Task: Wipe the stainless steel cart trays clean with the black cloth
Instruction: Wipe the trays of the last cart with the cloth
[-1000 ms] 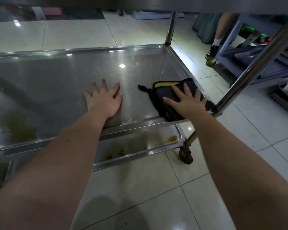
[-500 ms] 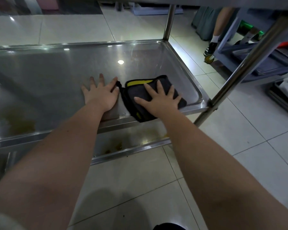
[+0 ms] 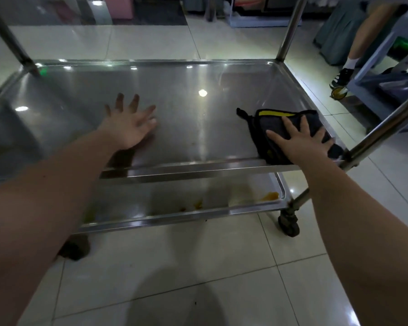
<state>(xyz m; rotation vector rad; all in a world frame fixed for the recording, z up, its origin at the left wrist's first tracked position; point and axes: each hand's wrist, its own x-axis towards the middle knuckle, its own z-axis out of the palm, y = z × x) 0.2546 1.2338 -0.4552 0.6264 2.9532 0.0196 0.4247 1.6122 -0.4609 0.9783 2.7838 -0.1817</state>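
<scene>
Black cloth (image 3: 269, 122) lies lengthwise far-left to near-right, tail pointing left.

The steel tray (image 3: 174, 128) is smooth and glossy, the black cloth (image 3: 269, 123) matt and soft-looking.

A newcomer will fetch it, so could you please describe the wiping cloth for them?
Of the steel cart's two visible trays, take the upper tray. In its near right corner, by the slanting post, the right hand presses a folded black cloth. Its yellow edge strip sets it apart.
</scene>
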